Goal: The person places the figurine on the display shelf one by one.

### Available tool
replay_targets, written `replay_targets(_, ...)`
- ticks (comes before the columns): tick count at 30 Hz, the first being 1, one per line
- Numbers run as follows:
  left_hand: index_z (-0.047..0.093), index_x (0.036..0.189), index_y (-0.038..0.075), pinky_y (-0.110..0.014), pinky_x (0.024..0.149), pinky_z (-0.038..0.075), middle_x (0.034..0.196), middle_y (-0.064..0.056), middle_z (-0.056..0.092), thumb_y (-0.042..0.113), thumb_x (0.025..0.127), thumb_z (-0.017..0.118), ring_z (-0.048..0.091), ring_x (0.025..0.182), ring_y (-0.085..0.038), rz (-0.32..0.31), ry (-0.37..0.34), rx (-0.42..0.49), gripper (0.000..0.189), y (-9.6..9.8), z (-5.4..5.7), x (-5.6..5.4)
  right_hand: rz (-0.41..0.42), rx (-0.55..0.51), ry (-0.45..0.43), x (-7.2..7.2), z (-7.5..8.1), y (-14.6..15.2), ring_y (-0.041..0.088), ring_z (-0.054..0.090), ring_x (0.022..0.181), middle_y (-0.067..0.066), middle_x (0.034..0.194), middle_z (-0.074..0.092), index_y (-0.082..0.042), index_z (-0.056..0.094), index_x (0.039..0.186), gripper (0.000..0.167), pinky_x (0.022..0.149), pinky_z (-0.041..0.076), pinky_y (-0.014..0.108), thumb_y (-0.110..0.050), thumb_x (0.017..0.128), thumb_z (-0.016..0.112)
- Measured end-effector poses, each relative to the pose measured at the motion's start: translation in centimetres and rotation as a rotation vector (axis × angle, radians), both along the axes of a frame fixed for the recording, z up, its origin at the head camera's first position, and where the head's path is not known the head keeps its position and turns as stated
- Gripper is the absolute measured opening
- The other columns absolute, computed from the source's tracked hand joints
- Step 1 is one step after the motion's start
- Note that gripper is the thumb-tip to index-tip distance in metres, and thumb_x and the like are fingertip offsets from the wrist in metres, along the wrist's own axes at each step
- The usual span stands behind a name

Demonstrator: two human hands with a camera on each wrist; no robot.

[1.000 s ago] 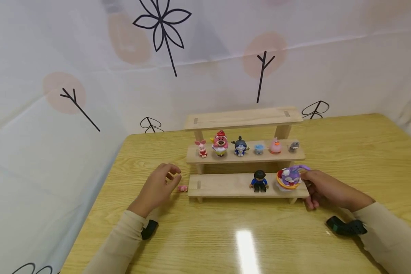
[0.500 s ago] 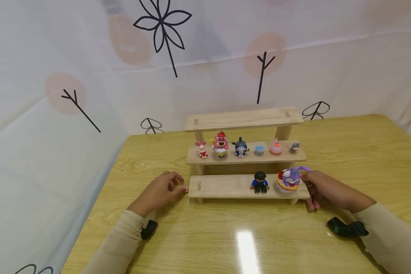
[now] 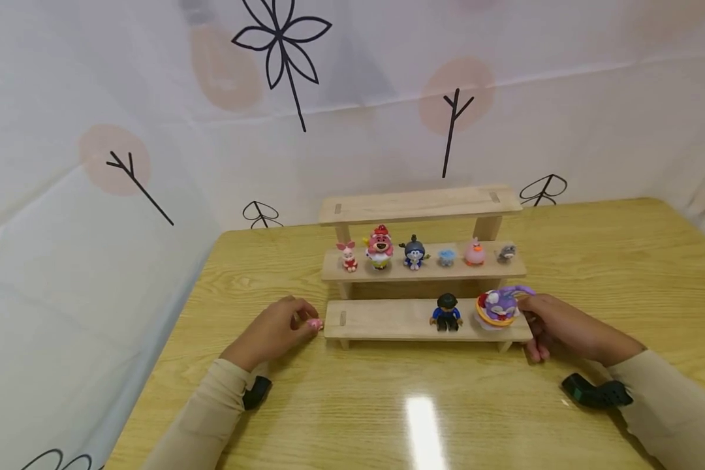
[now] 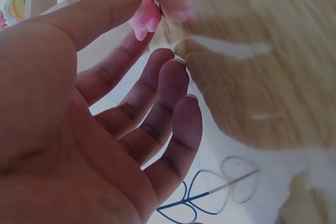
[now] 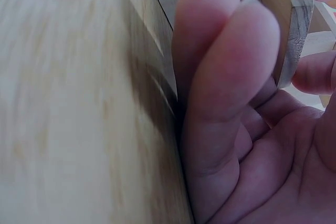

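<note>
My left hand (image 3: 272, 333) pinches a small pink toy figure (image 4: 145, 18) between thumb and index finger. It lies at table level, beside the left end of a three-tier wooden display shelf (image 3: 388, 320); the other left fingers are loosely bent. My right hand (image 3: 566, 328) holds the right end of the lowest tier, thumb on the upper side and fingers (image 5: 236, 66) curled beneath. Near that thumb sits a purple figure in an orange-rimmed cup (image 3: 498, 307). A seated black-haired toy figure (image 3: 446, 314) in a blue top is to its left.
On the middle tier stand several figures, among them a piglet (image 3: 348, 258), a pink bear (image 3: 379, 248), a dark-hooded figure (image 3: 414, 253) and a pink bird (image 3: 475, 252). The top tier (image 3: 420, 203) is bare wood. A patterned cloth (image 3: 358, 150) hangs behind the table.
My left hand has moved slightly right and down, and its thumb and index finger have taken hold of the pink figure. The right hand has stayed at the shelf's end.
</note>
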State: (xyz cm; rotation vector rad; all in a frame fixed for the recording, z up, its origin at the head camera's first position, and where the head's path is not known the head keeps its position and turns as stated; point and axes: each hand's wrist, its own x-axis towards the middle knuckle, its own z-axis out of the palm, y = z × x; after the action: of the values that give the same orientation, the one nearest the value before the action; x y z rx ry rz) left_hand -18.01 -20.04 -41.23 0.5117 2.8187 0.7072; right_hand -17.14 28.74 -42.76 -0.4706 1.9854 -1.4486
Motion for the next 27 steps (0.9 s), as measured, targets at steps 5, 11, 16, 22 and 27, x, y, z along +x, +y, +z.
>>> replay_targets(5, 0.071, 0.106, 0.02, -0.03, 0.073, 0.049, 0.096, 0.005, 0.063, 0.029, 0.096, 0.07, 0.054, 0.079, -0.009, -0.008, 0.009, -0.008, 0.014, 0.0, -0.01, 0.02, 0.0, 0.008, 0.004, 0.01, 0.07, -0.03, 0.01, 0.06, 0.055, 0.004, 0.068, 0.068, 0.005, 0.063, 0.097, 0.058, 0.053, 0.056, 0.035, -0.028, 0.111, 0.017)
replay_targets(11, 0.07, 0.103, 0.022, -0.03, 0.072, 0.048, 0.096, 0.006, 0.063, 0.03, 0.097, 0.069, 0.054, 0.079, -0.009, -0.011, 0.0, -0.013, 0.01, -0.11, -0.19, -0.04, -0.001, 0.006, 0.004, 0.14, -0.07, -0.08, 0.009, 0.06, 0.055, 0.003, 0.067, 0.068, 0.004, 0.063, 0.095, 0.057, 0.053, 0.056, 0.035, -0.025, 0.111, 0.017)
replay_targets(16, 0.069, 0.1, 0.022, -0.03, 0.07, 0.047, 0.095, 0.006, 0.063, 0.031, 0.096, 0.07, 0.054, 0.078, -0.01, -0.002, 0.009, -0.009, 0.01, -0.23, 0.03, 0.07, -0.007, -0.006, 0.003, 0.08, -0.11, -0.09, 0.009, 0.06, 0.054, 0.003, 0.067, 0.068, 0.003, 0.063, 0.095, 0.057, 0.053, 0.055, 0.033, -0.026, 0.111, 0.016)
replay_targets(22, 0.067, 0.098, 0.025, -0.028, 0.068, 0.049, 0.092, 0.01, 0.067, 0.032, 0.095, 0.071, 0.059, 0.075, -0.006, 0.053, 0.008, 0.016, 0.008, -0.29, 0.28, 0.06, -0.004, -0.017, 0.005, 0.09, -0.06, -0.07, 0.01, 0.059, 0.054, 0.003, 0.066, 0.067, 0.004, 0.063, 0.094, 0.056, 0.052, 0.055, 0.033, -0.023, 0.11, 0.016)
replay_targets(27, 0.068, 0.1, 0.025, -0.028, 0.07, 0.051, 0.095, 0.011, 0.069, 0.03, 0.094, 0.072, 0.06, 0.074, -0.005, 0.073, 0.034, 0.022, 0.009, -0.14, 0.16, 0.01, 0.005, 0.0, 0.012, 0.05, -0.17, -0.02, 0.01, 0.06, 0.055, 0.003, 0.068, 0.067, 0.004, 0.062, 0.097, 0.058, 0.054, 0.055, 0.034, -0.025, 0.111, 0.015)
